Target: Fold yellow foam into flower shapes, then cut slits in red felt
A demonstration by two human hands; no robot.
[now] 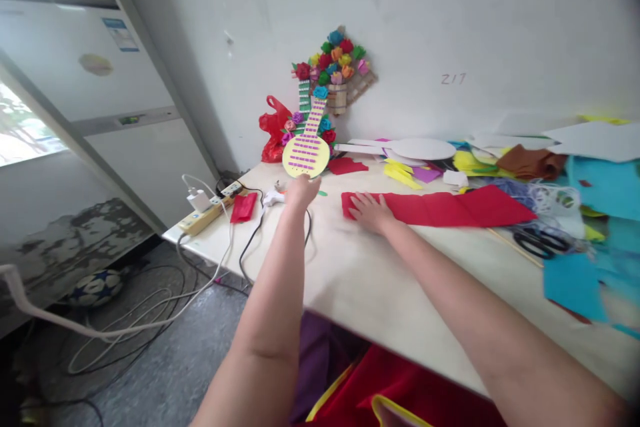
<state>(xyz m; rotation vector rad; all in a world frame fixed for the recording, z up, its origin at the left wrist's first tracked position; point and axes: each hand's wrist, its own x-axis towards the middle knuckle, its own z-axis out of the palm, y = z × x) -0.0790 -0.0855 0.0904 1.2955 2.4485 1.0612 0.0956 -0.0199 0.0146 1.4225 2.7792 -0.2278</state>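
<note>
My left hand [303, 192] reaches across the table to the lower edge of a yellow paper lute [306, 157] with purple strips. Its thumb stands apart from the fingers, whose tips are partly hidden; whether they touch the lute is unclear. Just left of this hand lies a white glue gun [273, 197]. My right hand [373, 212] rests open, fingers spread, on the left end of a long red crepe paper strip [450, 209]. The strip lies across the table and shows crosswise creases.
Behind the lute, paper flowers [340, 60] lean against the wall beside a red plastic bag [274, 130]. A power strip [207, 213] with cables lies at the left edge. Black scissors [540, 242], white cutouts [425, 148] and blue paper [575, 287] crowd the right.
</note>
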